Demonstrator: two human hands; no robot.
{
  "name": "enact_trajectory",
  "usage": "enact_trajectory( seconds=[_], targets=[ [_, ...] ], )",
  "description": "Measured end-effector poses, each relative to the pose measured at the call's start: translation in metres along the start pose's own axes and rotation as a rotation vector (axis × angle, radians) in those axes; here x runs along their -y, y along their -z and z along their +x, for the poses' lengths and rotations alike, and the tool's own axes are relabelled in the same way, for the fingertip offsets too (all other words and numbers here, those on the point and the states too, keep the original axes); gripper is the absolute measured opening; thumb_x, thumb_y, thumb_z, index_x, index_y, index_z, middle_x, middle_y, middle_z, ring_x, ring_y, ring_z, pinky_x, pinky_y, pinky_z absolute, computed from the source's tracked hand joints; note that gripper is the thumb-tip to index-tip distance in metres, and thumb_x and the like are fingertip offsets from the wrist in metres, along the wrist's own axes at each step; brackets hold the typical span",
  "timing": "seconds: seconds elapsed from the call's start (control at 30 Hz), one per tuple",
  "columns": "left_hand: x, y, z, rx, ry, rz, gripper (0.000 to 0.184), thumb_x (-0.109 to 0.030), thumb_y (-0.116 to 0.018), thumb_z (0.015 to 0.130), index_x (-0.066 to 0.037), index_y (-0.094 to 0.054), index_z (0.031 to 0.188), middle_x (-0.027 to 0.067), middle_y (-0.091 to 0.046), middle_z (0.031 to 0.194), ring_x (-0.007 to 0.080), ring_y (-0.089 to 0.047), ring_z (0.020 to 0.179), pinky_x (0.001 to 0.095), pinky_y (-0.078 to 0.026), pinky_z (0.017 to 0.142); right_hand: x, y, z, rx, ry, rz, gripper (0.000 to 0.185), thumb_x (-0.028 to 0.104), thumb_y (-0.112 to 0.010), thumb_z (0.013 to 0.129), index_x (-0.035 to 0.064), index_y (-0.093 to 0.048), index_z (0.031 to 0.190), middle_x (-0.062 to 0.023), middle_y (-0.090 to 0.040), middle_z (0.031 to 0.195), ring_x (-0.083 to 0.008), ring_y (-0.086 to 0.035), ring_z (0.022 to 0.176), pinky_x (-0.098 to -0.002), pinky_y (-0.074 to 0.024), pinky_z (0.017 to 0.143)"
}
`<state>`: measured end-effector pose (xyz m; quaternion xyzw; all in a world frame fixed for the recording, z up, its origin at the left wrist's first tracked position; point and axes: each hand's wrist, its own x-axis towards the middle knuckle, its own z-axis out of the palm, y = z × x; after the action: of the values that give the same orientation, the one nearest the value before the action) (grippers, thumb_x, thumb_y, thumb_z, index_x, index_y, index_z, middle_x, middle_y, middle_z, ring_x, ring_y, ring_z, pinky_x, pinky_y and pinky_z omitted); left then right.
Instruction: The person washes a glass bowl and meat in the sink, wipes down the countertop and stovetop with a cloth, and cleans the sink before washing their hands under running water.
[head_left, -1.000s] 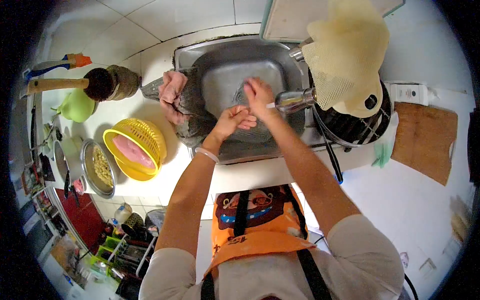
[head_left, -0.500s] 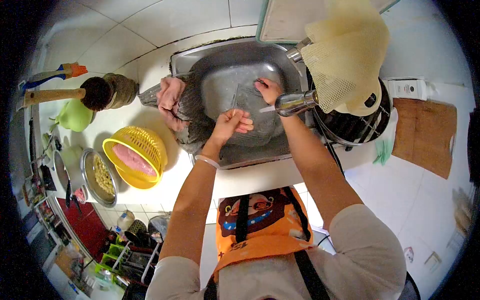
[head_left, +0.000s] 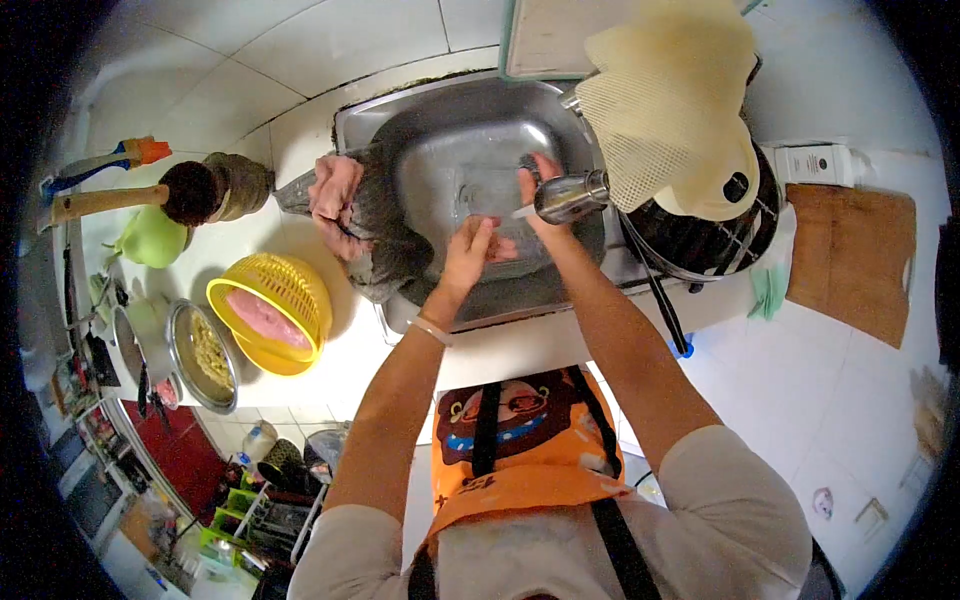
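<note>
My left hand (head_left: 478, 252) is over the steel sink (head_left: 480, 115), its fingers spread and apparently holding nothing. It is beside the thin stream of water from the tap (head_left: 572, 197). My right hand (head_left: 545, 192) is partly behind the tap, with a small dark, rough-looking thing (head_left: 528, 163) between thumb and fingers; I cannot make out its kind. Below both hands, a clear rectangular piece (head_left: 495, 188) seems to lie on the sink bottom. Dark grey cloth (head_left: 395, 240) hangs over the sink's left side, with a crumpled pink thing (head_left: 336, 195) on it.
Left of the sink are a yellow basket (head_left: 300, 290), a steel bowl (head_left: 228, 385) with yellowish pieces, a brown brush (head_left: 190, 192) and a green bag-like thing (head_left: 152, 238). On the right, a cream mesh cover (head_left: 660, 120) hangs by a black pan (head_left: 700, 245).
My left hand has opened and no longer shows the thin strip between its fingers. My right hand has turned more upright beside the tap. The view has shifted slightly.
</note>
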<state>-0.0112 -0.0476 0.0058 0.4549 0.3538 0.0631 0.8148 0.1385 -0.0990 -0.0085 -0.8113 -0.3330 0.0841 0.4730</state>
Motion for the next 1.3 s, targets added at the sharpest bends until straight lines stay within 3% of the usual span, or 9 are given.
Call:
enact_trajectory(
  seconds=[0.17, 0.27, 0.57, 0.87, 0.9, 0.97, 1.07, 1.23, 1.3],
  targets=[
    [0.012, 0.007, 0.032, -0.408, -0.373, 0.354, 0.046, -0.041, -0.043, 0.091, 0.001, -0.059, 0.082, 0.0112, -0.062, 0.077, 0.0149, -0.054, 0.060, 0.0277, -0.045, 0.054, 0.066, 0.018, -0.050, 0.142, 0.247, -0.142, 0.031, 0.019, -0.052, 0.085, 0.0040, -0.053, 0.112, -0.0176, -0.055, 0.109, -0.0361, -0.048, 0.106, -0.0450, -0.0330, 0.095],
    [-0.027, 0.003, 0.026, -0.314, -0.079, 0.234, 0.046, -0.040, -0.043, 0.092, 0.004, -0.057, 0.096, 0.0112, -0.060, 0.076, 0.0178, -0.057, 0.066, 0.0289, -0.049, 0.061, 0.042, 0.013, -0.075, 0.140, 0.246, -0.269, 0.031, 0.019, -0.048, 0.087, 0.0049, -0.051, 0.115, -0.0191, -0.051, 0.113, -0.0369, -0.047, 0.106, -0.0451, -0.0329, 0.094],
    [-0.051, 0.009, 0.027, -0.290, -0.022, -0.139, 0.024, -0.020, -0.048, 0.090, 0.003, -0.047, 0.095, 0.0182, -0.061, 0.077, 0.0274, -0.064, 0.063, 0.0325, -0.054, 0.052, -0.059, -0.028, -0.060, -0.055, -1.433, 0.983, 0.057, 0.047, -0.050, 0.083, 0.0059, -0.045, 0.122, -0.0103, -0.049, 0.120, -0.0242, -0.047, 0.103, -0.0417, -0.0401, 0.085],
    [-0.047, 0.002, 0.003, -0.034, -0.163, 0.447, 0.010, -0.010, -0.050, 0.088, -0.001, -0.050, 0.091, 0.0152, -0.061, 0.079, 0.0248, -0.064, 0.065, 0.0327, -0.052, 0.052, -0.142, -0.026, 0.007, 0.053, -0.344, 0.853, 0.041, 0.011, -0.064, 0.077, 0.0130, -0.049, 0.115, -0.0029, -0.052, 0.101, -0.0161, -0.051, 0.083, -0.0314, -0.0441, 0.073],
    [-0.043, -0.006, 0.000, -0.051, -0.294, 0.803, 0.012, -0.012, -0.050, 0.087, -0.001, -0.052, 0.090, 0.0162, -0.062, 0.076, 0.0265, -0.064, 0.065, 0.0364, -0.052, 0.054, -0.087, -0.003, 0.008, 0.056, -0.383, 0.448, 0.039, 0.005, -0.058, 0.081, 0.0121, -0.047, 0.117, -0.0050, -0.052, 0.100, -0.0155, -0.052, 0.082, -0.0269, -0.0456, 0.072],
    [-0.045, -0.030, -0.009, -0.118, -0.233, 1.411, 0.017, -0.018, -0.050, 0.083, -0.005, -0.056, 0.092, 0.0166, -0.063, 0.073, 0.0313, -0.063, 0.067, 0.0430, -0.049, 0.061, -0.043, 0.029, 0.008, -0.005, -0.563, 0.672, 0.037, 0.006, -0.056, 0.082, 0.0119, -0.046, 0.118, -0.0055, -0.052, 0.100, -0.0159, -0.053, 0.082, -0.0278, -0.0469, 0.073],
    [-0.033, -0.029, -0.011, 0.039, -0.280, 1.671, 0.018, -0.018, -0.050, 0.082, -0.007, -0.057, 0.094, 0.0119, -0.065, 0.075, 0.0283, -0.064, 0.070, 0.0404, -0.049, 0.060, -0.033, 0.042, 0.016, -0.066, -0.825, 1.021, 0.035, 0.008, -0.051, 0.085, 0.0123, -0.044, 0.119, -0.0060, -0.051, 0.100, -0.0174, -0.054, 0.081, -0.0307, -0.0497, 0.075],
    [-0.007, -0.017, -0.015, 0.232, -0.277, 1.802, 0.018, -0.015, -0.049, 0.081, -0.010, -0.057, 0.097, 0.0073, -0.066, 0.077, 0.0246, -0.064, 0.074, 0.0369, -0.049, 0.062, -0.026, 0.042, 0.010, 0.084, -0.306, 0.655, 0.039, 0.010, -0.063, 0.080, 0.0099, -0.046, 0.114, -0.0064, -0.052, 0.102, -0.0163, -0.056, 0.081, -0.0306, -0.0502, 0.071],
    [0.007, -0.007, -0.022, 0.284, -0.249, 1.817, 0.020, -0.015, -0.049, 0.082, -0.010, -0.057, 0.099, 0.0059, -0.066, 0.078, 0.0237, -0.064, 0.075, 0.0361, -0.049, 0.064, -0.046, 0.030, 0.010, 0.240, -0.440, 1.010, 0.037, 0.014, -0.067, 0.079, 0.0064, -0.048, 0.110, -0.0070, -0.054, 0.102, -0.0189, -0.058, 0.075, -0.0336, -0.0515, 0.068]
  ],
)
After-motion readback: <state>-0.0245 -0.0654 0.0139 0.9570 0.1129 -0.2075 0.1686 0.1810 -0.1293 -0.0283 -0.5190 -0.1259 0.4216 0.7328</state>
